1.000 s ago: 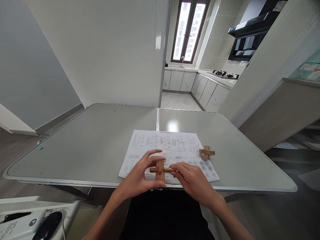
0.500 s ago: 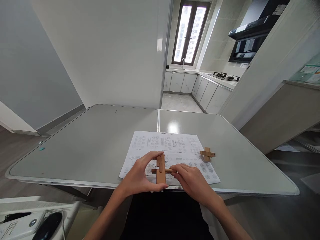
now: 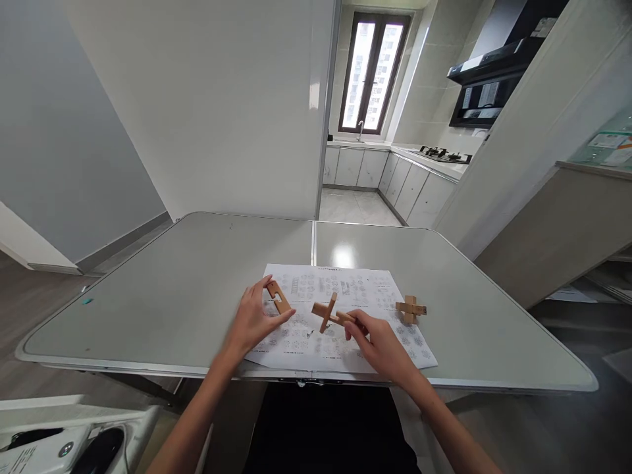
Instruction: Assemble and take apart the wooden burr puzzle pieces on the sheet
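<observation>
My left hand (image 3: pixel 257 317) is closed on a notched wooden puzzle piece (image 3: pixel 282 303), held by its two ends between thumb and fingers, with a cut-out along one side. Between thumb and fingers, my right hand (image 3: pixel 371 337) pinches one end of a crossed pair of wooden puzzle pieces (image 3: pixel 328 312), one bar passing across the other. Both held parts are above a printed sheet (image 3: pixel 340 278) covered in small diagrams. Right of the sheet's middle, an assembled wooden cross-shaped puzzle (image 3: pixel 409 309) rests at its right edge.
The pale table (image 3: pixel 197 283) has a seam down its middle and a metal-trimmed edge. A small teal bit (image 3: pixel 87 301) lies near its left edge. At lower left is a white stand (image 3: pixel 113 421) carrying a white device (image 3: pixel 49 454) and a black object.
The wooden pieces have come apart: my left hand moved left with the notched piece, now tilted. My right hand keeps the crossed pair, which sits apart from it.
</observation>
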Demonstrator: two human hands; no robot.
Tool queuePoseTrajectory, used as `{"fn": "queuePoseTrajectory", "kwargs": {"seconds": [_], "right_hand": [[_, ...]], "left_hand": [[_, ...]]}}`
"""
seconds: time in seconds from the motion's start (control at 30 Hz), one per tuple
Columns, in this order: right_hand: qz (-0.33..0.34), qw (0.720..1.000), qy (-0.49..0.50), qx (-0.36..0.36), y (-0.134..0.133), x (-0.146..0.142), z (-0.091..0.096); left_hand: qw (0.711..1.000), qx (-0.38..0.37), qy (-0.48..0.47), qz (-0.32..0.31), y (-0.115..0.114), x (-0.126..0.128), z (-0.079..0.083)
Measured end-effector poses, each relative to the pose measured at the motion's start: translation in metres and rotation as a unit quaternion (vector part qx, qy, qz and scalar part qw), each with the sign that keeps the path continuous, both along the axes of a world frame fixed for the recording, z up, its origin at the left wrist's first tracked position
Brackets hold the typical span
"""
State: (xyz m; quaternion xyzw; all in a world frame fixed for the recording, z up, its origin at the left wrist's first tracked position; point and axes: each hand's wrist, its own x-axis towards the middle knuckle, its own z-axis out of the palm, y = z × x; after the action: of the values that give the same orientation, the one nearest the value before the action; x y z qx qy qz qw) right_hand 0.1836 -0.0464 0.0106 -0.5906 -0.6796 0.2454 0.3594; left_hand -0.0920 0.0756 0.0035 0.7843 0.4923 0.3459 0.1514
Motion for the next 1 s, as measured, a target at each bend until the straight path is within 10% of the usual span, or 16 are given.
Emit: {"fn": "queuePoseTrajectory", "kwargs": {"seconds": [0.43,1.0], "right_hand": [[0.064,0.992,0.109,-0.026,0.081,-0.017,0.021],[0.230,0.957,0.121,-0.129,0.069,-0.022,0.053]], "left_hand": [[0.994,-0.035,0.099,-0.039,0.060,-0.023,-0.010],[0.965,0.019,0.041,-0.258,-0.002,-0.002,0.050]]}}
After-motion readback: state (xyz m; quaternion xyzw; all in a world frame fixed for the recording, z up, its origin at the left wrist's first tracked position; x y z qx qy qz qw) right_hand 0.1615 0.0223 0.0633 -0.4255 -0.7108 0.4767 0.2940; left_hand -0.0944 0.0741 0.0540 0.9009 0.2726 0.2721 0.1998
